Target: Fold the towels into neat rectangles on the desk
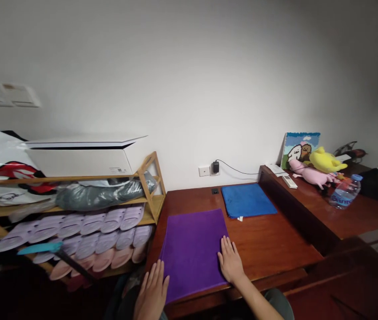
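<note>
A purple cloth (pixel 193 253) lies flat on the reddish-brown wooden desk (pixel 262 249), its near edge reaching the desk's front. My left hand (pixel 152 289) is at the cloth's lower left edge, fingers stretched out and pointing away from me. At the right edge my right hand (pixel 231 262) rests flat, its fingertips on or right beside the cloth's border. Neither hand grips anything. Farther back on the desk sits a folded blue cloth (pixel 248 200) with a small white tag at its front edge.
Left of the desk stands a wooden rack (pixel 155 186) with rows of lilac slippers (pixel 107 242) and a white box (pixel 78 160) on top. A raised side surface on the right carries a yellow plush toy (pixel 327 160), a pink plush toy (pixel 312 174) and a water bottle (pixel 346 193).
</note>
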A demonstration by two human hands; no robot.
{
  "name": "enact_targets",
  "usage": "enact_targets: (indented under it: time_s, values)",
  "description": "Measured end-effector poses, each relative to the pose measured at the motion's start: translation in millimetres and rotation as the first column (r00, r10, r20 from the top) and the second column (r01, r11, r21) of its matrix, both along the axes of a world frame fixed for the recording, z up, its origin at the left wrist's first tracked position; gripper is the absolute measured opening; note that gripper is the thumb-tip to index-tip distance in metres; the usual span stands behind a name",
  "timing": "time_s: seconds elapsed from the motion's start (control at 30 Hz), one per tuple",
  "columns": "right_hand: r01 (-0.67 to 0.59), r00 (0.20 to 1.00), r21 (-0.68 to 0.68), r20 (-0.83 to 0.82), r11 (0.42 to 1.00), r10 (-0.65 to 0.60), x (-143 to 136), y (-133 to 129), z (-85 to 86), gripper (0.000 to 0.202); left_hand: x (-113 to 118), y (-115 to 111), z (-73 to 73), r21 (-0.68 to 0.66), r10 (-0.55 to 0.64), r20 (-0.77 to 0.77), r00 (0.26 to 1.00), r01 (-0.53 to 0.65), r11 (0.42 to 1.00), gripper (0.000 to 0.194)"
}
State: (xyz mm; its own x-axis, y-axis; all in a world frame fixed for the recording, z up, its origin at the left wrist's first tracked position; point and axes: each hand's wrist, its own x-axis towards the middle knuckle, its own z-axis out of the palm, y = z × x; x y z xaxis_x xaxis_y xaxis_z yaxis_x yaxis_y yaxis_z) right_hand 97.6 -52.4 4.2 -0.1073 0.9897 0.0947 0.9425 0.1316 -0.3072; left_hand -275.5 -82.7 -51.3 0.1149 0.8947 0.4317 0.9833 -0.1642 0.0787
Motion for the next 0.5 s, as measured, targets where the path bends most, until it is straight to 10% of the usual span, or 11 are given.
enact_targets:
  time_s: [0.27,0.37,0.5]
  values:
    - [-0.021,1.000,0.154,-0.012,0.988,0.024,4,-45,-32.6,0.064,160,6,53.7,-0.055,-0.381,0.014,0.924,0.381,0.923,0.064]
    - [-0.018,1.000,0.167,-0.006,0.986,0.020,3,-43,-31.9,0.063,155,5,57.8,-0.163,-0.376,0.047,0.926,0.378,0.911,0.063]
    - [-0.023,1.000,0.140,-0.009,0.990,0.024,1,-41,-22.4,0.063,81,-11,53.6,-0.264,-0.292,0.091,0.952,0.306,0.914,0.066]
